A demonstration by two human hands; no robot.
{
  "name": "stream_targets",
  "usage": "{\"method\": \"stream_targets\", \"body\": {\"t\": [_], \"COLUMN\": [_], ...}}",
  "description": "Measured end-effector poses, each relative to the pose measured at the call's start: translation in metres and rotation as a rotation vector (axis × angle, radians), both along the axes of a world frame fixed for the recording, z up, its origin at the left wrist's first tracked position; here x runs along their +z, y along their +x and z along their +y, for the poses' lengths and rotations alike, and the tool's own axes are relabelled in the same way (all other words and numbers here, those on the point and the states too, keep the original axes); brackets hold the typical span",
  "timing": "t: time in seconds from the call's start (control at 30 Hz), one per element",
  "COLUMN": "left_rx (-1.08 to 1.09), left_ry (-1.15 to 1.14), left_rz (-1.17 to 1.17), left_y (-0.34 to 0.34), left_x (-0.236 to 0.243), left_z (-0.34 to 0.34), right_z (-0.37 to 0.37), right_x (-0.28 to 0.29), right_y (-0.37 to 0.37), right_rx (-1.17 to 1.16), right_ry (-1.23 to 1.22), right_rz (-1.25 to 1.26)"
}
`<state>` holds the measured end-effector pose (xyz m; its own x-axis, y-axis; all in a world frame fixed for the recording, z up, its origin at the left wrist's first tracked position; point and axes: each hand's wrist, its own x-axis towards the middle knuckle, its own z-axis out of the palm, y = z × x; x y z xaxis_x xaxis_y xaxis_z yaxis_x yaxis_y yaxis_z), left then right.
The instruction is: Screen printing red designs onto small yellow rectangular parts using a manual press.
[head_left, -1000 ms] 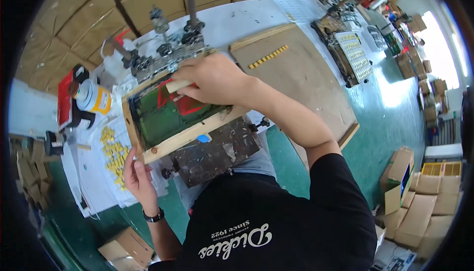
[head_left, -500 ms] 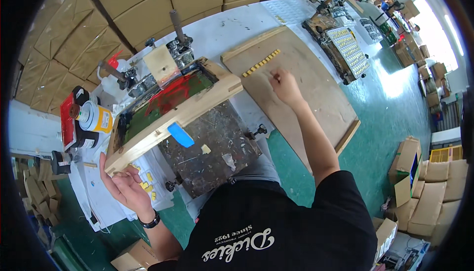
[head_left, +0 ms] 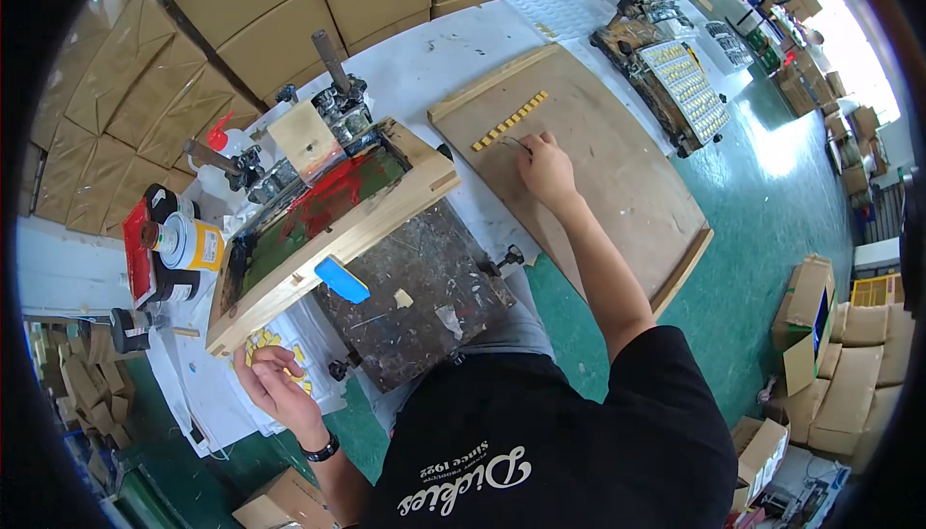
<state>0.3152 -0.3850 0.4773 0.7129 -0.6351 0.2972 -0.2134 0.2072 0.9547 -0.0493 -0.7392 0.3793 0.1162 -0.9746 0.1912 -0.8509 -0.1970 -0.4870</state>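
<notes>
Your left hand (head_left: 275, 384) rests with loosely curled fingers on the loose yellow pieces (head_left: 270, 346) at the desk's near edge. The screen frame (head_left: 328, 220) stands tilted up. Your right hand (head_left: 545, 167) pinches one piece at the row of yellow pieces (head_left: 508, 120) on the wooden board (head_left: 617, 182); judged step: laying out. Next calls for square seating beside the row.

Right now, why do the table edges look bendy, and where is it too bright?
In the head view, the fisheye lens bows the wooden board and the cardboard boxes toward a dark rim; daylight glares white at the upper right, washing out the green floor; the middle stays sharp.
</notes>
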Motion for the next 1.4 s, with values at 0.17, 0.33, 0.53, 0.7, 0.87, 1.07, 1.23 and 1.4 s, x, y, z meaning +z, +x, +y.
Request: {"method": "stream_targets", "body": {"t": [0.17, 0.33, 0.53, 0.7, 0.87, 1.07, 1.23, 1.4], "left_rx": [-0.02, -0.037, -0.048, -0.036, -0.005, -0.001, -0.004, -0.008], "left_ry": [0.034, 0.042, 0.099, 0.12, 0.114, 0.142, 0.139, 0.13], "left_rz": [-0.017, -0.066, -0.115, -0.125, -0.132, -0.124, -0.126, -0.136], "left_y": [0.002, -0.004, -0.005, -0.004, -0.005, -0.002, -0.005, -0.006], "left_x": [-0.003, 0.001, 0.0, -0.001, 0.0, -0.001, -0.002, -0.003], "left_z": [-0.002, -0.007, -0.004, -0.005, -0.006, -0.002, -0.005, -0.008], "right_z": [-0.011, -0.024, -0.032, -0.031, -0.036, -0.057, -0.061, -0.06], "right_x": [0.003, -0.001, -0.009, -0.007, 0.003, 0.004, -0.002, -0.004], "right_y": [-0.012, -0.023, -0.025, -0.023, -0.029, -0.049, -0.051, -0.051], "right_rx": [0.005, -0.036, -0.026, -0.029, -0.046, -0.056, -0.053, -0.062], "right_ry": [-0.012, -0.047, -0.03, -0.029, -0.032, -0.018, -0.019, -0.017], "right_rz": [-0.05, -0.035, 0.015, 0.02, -0.013, 0.001, 0.037, 0.037]}}
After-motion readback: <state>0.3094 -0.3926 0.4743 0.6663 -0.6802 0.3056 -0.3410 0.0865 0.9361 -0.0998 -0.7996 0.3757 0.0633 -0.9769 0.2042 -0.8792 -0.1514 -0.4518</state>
